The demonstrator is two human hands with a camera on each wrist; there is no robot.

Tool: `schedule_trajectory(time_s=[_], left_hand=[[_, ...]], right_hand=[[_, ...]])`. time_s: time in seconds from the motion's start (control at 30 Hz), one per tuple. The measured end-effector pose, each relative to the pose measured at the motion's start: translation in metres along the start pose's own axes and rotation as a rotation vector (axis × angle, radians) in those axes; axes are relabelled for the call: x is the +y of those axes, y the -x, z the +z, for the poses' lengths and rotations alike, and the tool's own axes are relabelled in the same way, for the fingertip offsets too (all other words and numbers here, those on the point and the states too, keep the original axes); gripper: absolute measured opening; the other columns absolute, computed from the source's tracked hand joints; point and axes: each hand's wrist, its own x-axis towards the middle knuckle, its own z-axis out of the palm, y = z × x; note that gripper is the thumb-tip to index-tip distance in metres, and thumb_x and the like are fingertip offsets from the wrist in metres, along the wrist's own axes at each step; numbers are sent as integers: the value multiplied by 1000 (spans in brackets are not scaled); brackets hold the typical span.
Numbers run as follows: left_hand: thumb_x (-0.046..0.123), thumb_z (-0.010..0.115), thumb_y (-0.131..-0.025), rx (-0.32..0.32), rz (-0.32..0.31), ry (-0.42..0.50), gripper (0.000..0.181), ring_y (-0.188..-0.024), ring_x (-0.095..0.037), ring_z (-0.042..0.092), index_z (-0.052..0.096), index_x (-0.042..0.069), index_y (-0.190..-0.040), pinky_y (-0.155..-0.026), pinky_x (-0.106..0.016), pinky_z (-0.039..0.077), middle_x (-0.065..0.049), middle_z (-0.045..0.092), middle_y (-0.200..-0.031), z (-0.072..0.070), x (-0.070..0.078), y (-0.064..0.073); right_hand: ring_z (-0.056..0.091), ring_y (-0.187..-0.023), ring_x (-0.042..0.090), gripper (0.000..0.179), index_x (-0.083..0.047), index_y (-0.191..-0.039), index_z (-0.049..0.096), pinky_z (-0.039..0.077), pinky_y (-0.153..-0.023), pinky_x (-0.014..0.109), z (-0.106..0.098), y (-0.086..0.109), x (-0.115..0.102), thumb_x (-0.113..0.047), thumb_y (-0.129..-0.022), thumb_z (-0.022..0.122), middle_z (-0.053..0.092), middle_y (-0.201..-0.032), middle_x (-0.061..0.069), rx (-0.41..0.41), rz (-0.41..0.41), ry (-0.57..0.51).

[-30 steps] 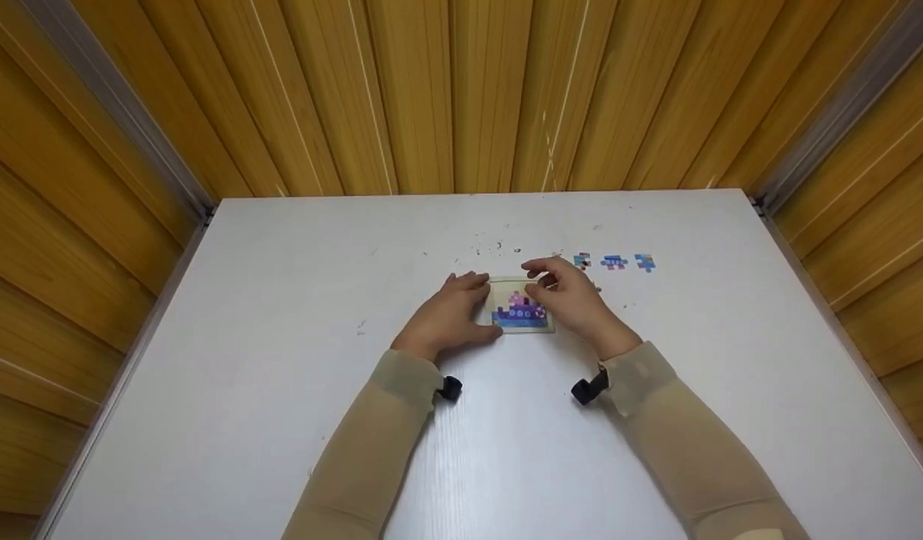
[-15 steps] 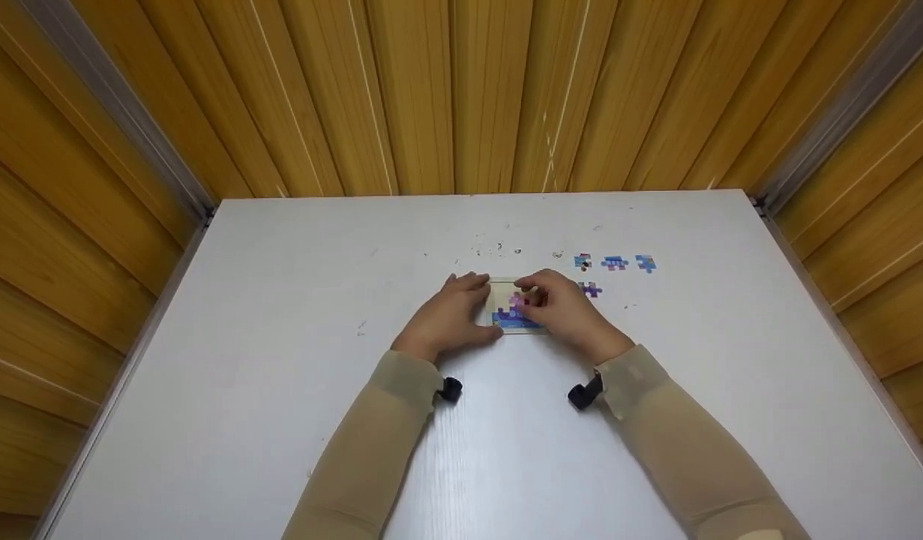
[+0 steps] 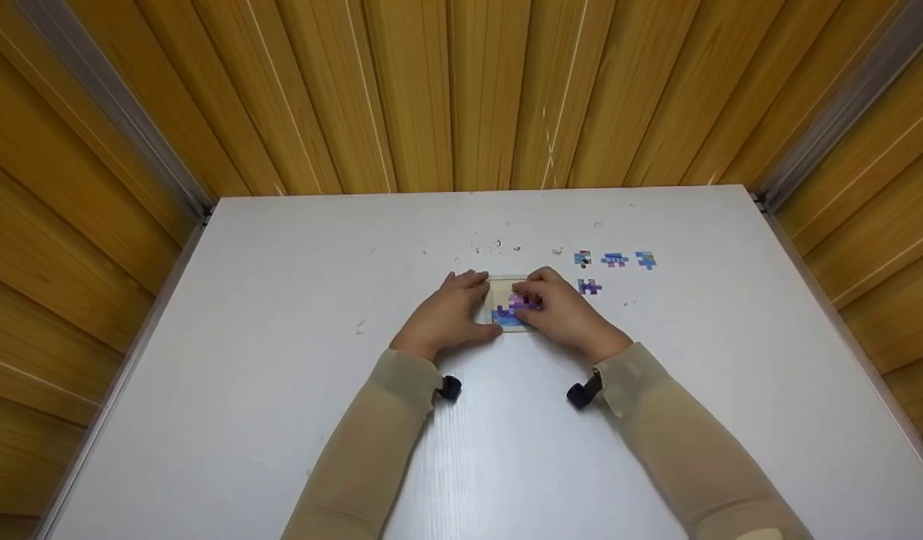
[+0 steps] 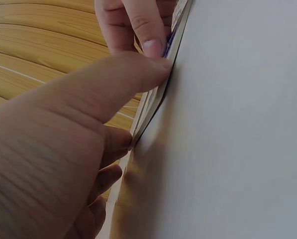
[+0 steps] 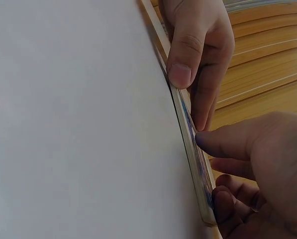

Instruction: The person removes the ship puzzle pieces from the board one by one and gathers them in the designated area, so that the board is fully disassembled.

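A small wooden puzzle tray (image 3: 504, 289) lies on the white table, partly filled with a jigsaw picture in blue, purple and pink. My left hand (image 3: 445, 317) holds the tray by its left side, thumb at the near corner and fingers along the far left. Over the picture's right half, my right hand (image 3: 564, 311) has thumb and index finger around a pink-and-purple jigsaw piece (image 3: 516, 299). That hand hides the tray's right side. In the right wrist view, its thumb (image 5: 223, 140) touches the picture surface and other fingertips (image 5: 223, 203) are at the tray's edge.
Loose jigsaw pieces lie right of the tray: a purple one (image 3: 589, 287) nearest, and behind it a red-and-blue one (image 3: 582, 259), a blue-and-pink one (image 3: 614, 260) and a blue-and-orange one (image 3: 645, 259). Dark marks dot the tabletop (image 3: 326, 255). Wood-look panels (image 3: 491, 97) stand behind.
My right hand has moved left and slightly down over the picture, uncovering the loose purple piece and covering the picture's right part. The left hand has stayed on the tray.
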Motion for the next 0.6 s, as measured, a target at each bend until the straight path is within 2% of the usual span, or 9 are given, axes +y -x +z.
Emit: schedule_trajectory(time_s=[0.13, 0.37, 0.47, 0.6], left_hand=[[53, 86, -97, 1, -8, 2, 93, -177, -38, 25, 50, 9, -171, -146, -51, 25, -2, 38, -186, -1, 1, 0], [55, 85, -97, 1, -11, -8, 94, -177, -37, 25, 49, 9, -171, -146, -51, 25, -2, 38, -186, 0, 0, 0], [55, 85, -97, -1, -13, -6, 94, -177, -38, 24, 49, 9, -171, -145, -51, 25, -2, 38, -186, 0, 0, 0], [53, 86, -97, 3, -7, 0, 93, -177, -33, 26, 51, 9, -170, -147, -49, 22, -2, 39, -185, 1, 0, -1]], right_hand=[[62, -123, 30, 52, -2, -156, 67, 55, -111, 49, 1, 0, 0, -19, -108, 76, 58, -145, 16, -14, 1, 27], [62, -123, 31, 52, 1, -155, 66, 55, -112, 51, 1, -1, -3, -17, -108, 75, 58, -144, 18, -18, -11, 37], [62, -127, 34, 55, 3, -158, 63, 55, -117, 53, 0, -1, -4, -17, -107, 75, 56, -149, 21, -31, 6, 28], [61, -138, 39, 56, 2, -158, 62, 51, -126, 57, -2, -2, -2, -20, -108, 75, 52, -154, 22, -43, 30, 22]])
